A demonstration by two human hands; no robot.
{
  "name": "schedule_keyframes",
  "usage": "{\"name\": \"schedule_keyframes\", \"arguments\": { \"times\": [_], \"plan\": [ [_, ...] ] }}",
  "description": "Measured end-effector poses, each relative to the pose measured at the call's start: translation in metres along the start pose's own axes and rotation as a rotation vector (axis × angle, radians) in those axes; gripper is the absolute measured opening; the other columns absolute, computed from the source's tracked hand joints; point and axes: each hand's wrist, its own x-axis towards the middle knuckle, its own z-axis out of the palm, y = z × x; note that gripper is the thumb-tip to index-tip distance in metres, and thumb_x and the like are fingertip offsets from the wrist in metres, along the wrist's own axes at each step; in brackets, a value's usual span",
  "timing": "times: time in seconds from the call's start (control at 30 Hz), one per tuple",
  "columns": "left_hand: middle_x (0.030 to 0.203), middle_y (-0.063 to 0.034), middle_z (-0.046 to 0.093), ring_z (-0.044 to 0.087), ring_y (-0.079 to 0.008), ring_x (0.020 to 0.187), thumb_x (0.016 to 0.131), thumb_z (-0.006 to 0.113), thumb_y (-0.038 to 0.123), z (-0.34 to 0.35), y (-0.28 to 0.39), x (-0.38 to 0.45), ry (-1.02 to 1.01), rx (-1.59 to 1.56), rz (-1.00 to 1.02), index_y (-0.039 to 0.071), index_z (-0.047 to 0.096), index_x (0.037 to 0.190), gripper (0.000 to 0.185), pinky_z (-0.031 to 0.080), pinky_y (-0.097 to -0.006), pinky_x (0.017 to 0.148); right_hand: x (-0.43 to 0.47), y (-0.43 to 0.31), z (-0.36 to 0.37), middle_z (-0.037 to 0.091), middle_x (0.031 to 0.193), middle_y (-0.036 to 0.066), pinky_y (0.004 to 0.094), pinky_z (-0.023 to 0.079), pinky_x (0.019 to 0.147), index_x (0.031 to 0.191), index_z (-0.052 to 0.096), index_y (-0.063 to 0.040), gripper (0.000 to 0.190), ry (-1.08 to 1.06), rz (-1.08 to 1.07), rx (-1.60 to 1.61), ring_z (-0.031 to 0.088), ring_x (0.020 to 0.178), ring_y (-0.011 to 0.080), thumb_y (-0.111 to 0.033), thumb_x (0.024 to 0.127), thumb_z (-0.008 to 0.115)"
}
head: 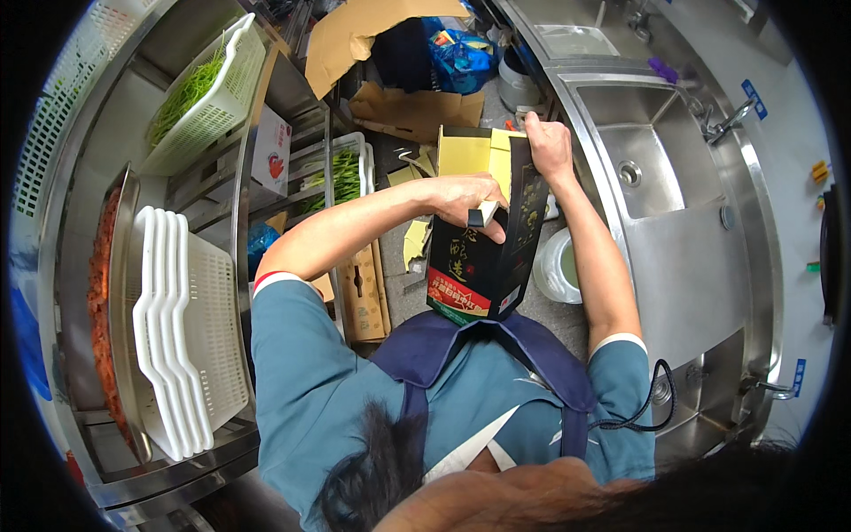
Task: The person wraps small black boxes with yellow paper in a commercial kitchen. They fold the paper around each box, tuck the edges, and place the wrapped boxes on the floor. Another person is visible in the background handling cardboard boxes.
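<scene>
A black printed cardboard box (pixel 452 256) with a yellow inside stands tilted against the front of my apron (pixel 425 346), its top open. Gold writing and a red and green band mark its outer faces. My right hand (pixel 550 147) grips the far upper corner of its right wall. With my left hand (pixel 469 199) I hold the near top edge, where a folded strip of cardboard (pixel 487 213) sticks up between thumb and fingers. Part of the box's inside is hidden behind my left wrist.
Torn yellow cardboard (pixel 415 243) and a large brown carton (pixel 372 33) lie on the floor. A blue plastic bag (pixel 465 63) is beyond. At right runs a steel sink (pixel 631 143), with a white bucket (pixel 542 266) below. Left, a rack holds nested white baskets (pixel 219 319) and greens (pixel 189 90).
</scene>
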Motion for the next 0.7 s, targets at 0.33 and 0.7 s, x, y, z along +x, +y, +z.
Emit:
{"name": "schedule_keyframes", "arguments": {
  "times": [0.33,0.7],
  "plan": [
    [0.071,-0.0084,0.060,0.063,-0.0297,0.072,0.080,0.065,0.026,0.037,0.014,-0.009,0.269,0.556,0.071,0.012,0.062,0.086,0.016,0.049,-0.0406,0.063,0.007,0.051,0.017,0.052,0.064,0.027,0.0468,0.042,0.058,0.064,0.058,0.004,0.054,0.121,-0.117,-0.016,0.057,0.062,0.0438,-0.041,0.090,0.046],
    [0.132,-0.0142,0.053,0.048,-0.0255,0.126,0.076,0.071,0.017,-0.031,0.028,-0.047,1.119,0.251,0.475,0.006,0.059,0.123,0.050,0.033,-0.0372,0.109,0.007,0.095,-0.021,0.040,0.042,0.004,0.0290,0.032,0.045,0.045,0.042,-0.010,0.048,0.085,0.247,0.982,0.039,0.038,0.0157,-0.025,0.089,0.054]
  ]
}}
